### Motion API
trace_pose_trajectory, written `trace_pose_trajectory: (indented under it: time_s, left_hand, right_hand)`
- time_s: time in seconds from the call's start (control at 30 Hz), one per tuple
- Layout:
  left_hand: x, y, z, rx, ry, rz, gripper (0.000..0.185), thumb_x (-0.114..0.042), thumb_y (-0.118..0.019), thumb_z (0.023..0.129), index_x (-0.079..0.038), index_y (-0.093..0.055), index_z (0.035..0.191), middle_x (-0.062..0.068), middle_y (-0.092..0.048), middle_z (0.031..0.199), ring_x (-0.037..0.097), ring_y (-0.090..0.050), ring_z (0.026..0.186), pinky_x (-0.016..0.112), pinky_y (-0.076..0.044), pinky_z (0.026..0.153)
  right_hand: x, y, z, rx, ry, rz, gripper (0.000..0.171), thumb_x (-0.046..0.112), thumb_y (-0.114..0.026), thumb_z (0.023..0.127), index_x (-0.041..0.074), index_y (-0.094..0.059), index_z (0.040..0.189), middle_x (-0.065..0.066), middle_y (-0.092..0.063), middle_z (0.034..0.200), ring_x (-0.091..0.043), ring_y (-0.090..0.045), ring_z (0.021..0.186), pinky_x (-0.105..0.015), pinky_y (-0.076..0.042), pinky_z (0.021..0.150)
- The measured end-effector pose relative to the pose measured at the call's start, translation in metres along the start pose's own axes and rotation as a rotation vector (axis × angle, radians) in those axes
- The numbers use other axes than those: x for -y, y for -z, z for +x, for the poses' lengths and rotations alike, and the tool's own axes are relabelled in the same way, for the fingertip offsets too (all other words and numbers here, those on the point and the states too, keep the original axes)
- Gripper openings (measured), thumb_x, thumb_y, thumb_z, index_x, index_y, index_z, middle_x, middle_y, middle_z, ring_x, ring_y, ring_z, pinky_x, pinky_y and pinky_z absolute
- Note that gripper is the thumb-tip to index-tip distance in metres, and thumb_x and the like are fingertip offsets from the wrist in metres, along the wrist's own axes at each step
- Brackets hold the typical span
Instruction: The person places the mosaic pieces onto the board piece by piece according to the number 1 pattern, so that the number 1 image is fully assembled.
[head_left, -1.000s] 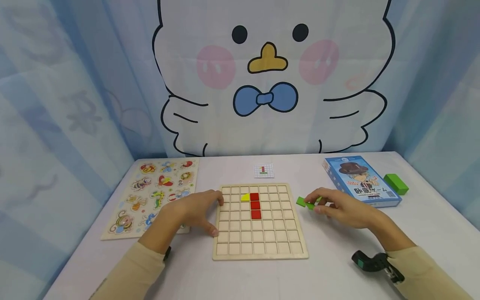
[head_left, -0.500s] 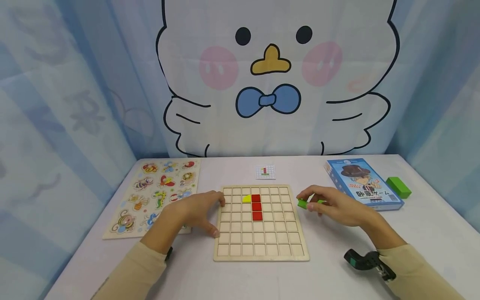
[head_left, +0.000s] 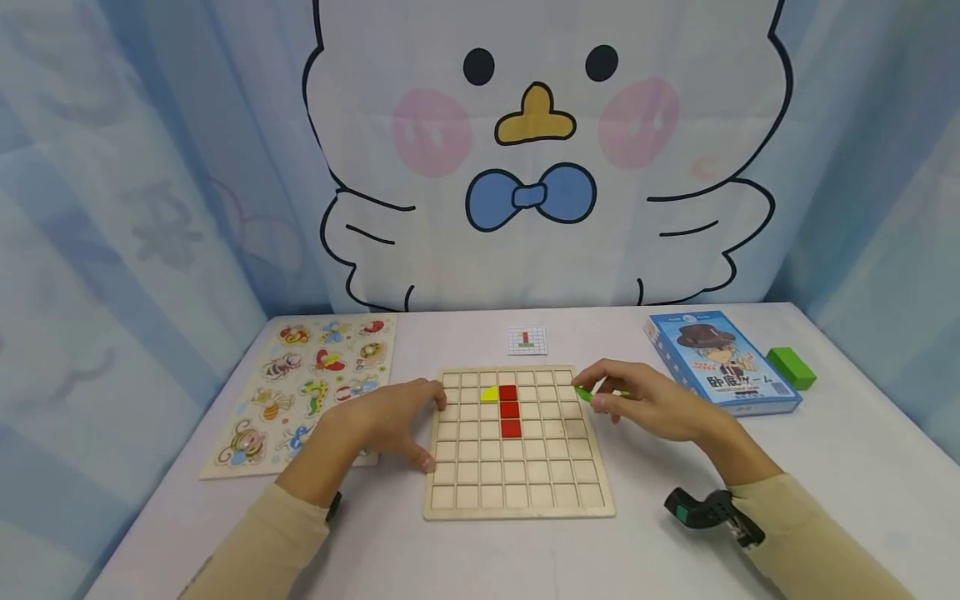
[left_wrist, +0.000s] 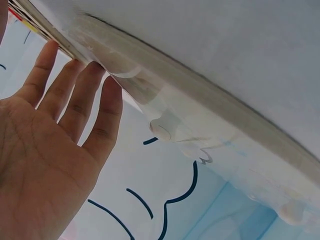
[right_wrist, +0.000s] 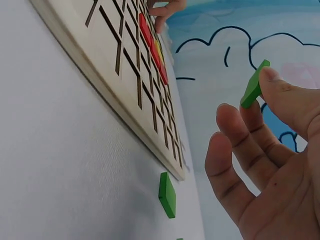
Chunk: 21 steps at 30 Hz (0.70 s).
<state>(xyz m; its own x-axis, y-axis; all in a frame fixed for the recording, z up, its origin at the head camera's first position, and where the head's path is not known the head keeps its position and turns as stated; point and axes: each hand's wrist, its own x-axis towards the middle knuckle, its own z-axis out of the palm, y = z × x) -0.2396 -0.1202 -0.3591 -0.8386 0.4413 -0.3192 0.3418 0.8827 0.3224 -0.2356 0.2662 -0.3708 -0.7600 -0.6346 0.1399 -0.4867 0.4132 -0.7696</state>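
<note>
On the table lies a wooden grid board point(head_left: 517, 498), bearing a column of several red tiles point(head_left: 510, 410) and a yellow tile point(head_left: 490, 394) with a cut corner beside the top one. My left hand point(head_left: 386, 421) touches the board's left edge with thumb and fingers spread; in the left wrist view that hand's point(left_wrist: 55, 135) fingers look nearly straight. Over the board's upper right edge, my right hand point(head_left: 652, 402) pinches a green tile point(right_wrist: 254, 85) between thumb and finger. Another green tile point(right_wrist: 167, 195) lies on the table beneath, mostly hidden by the hand in the head view.
A small pattern card point(head_left: 527, 341) lies behind the board. To the left is a wooden puzzle board point(head_left: 288, 412) with insect pictures. At the right stand a blue game box point(head_left: 723, 367) and a green block point(head_left: 791, 368). A printed curtain hangs behind the table.
My right hand has picked up a green tile from the table and moved left with it to the board's edge. The left hand stays on the board's left side.
</note>
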Motion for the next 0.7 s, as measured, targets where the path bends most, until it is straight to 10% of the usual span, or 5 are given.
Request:
trace_pose_trajectory:
  time_s: [0.7]
  left_hand:
    - [0.000, 0.000, 0.002, 0.005, 0.011, -0.012, 0.072, -0.044, -0.095, 0.070, -0.030, -0.054, 0.127, -0.003, -0.056, 0.141, 0.016, -0.055, 0.115, 0.045, -0.047, 0.105]
  right_hand:
    - [0.018, -0.023, 0.036, 0.039, 0.088, 0.098, 0.027, 0.009, -0.061, 0.104, 0.008, -0.062, 0.131, -0.024, -0.062, 0.125, -0.041, -0.060, 0.091, -0.033, -0.057, 0.071]
